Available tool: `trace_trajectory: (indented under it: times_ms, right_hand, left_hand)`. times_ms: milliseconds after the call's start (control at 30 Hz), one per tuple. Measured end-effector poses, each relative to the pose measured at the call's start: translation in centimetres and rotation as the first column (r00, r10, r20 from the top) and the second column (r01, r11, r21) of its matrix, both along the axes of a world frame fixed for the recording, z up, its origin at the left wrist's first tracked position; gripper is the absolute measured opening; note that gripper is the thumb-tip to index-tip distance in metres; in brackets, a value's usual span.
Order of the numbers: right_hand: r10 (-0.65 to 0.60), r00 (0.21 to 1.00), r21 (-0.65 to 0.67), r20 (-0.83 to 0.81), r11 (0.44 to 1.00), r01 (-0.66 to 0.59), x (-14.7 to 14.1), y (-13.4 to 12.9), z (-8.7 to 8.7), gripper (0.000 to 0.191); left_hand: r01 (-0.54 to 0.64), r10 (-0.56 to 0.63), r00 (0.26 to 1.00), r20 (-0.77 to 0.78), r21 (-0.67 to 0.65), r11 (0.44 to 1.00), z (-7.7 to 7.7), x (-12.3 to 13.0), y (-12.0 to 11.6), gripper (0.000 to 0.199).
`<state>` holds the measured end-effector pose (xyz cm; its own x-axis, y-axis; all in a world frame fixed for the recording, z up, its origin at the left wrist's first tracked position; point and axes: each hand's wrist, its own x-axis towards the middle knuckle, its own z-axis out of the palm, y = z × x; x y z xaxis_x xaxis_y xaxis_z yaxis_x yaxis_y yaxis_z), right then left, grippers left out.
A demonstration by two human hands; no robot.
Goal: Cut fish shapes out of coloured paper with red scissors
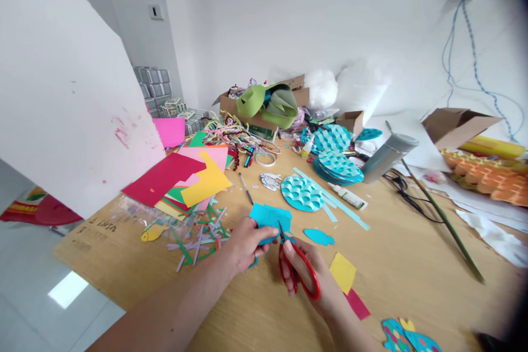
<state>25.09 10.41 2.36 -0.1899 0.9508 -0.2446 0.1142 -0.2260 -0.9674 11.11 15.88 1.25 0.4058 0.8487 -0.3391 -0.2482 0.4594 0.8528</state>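
Observation:
Blue paper [268, 214] is pinched between the thumb and fingers of my left hand [247, 239]. My right hand [303, 264] grips red-handled scissors [314, 281], with the blades at the paper's right edge. To the right of the blades lies a blue paper fish cutout [319, 236]. Just beyond the paper are a round blue disc with wavy white and blue paper strips [302, 193], a small fish drawing on white paper [270, 181] and a pen [246, 189]. A yellow paper piece [342, 272] and a red one [357, 304] lie beside my right forearm.
Coloured paper sheets [165, 179] and thin paper scraps [201, 239] cover the left side. A stack of blue discs [338, 168], a glue bottle [348, 196] and a grey tumbler [390, 157] stand at the right. A long green stick [443, 223] lies farther right. Decorated fish [412, 335] rest near the front edge.

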Motion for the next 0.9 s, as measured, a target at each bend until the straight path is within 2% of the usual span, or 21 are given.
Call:
trace_trajectory:
  times_ms: [367,567,900]
  right_hand:
    - [0.022,1.000,0.028,-0.009,0.999,-0.021,0.07,-0.20,0.25,0.050]
    - [0.076,0.997,-0.036,0.007,0.996,-0.075,0.63,0.18,-0.05,0.052]
    - [0.014,1.000,-0.055,0.010,0.998,-0.014,0.63,0.25,-0.34,0.044]
  left_hand:
    - [0.039,-0.039,0.999,0.013,-0.024,0.999,0.01,-0.16,0.11,0.030]
    - [0.060,-0.060,0.998,0.021,-0.036,0.998,0.11,-0.27,0.19,0.031]
    - [0.041,-0.040,0.999,0.030,-0.024,0.999,0.06,-0.12,0.16,0.035]
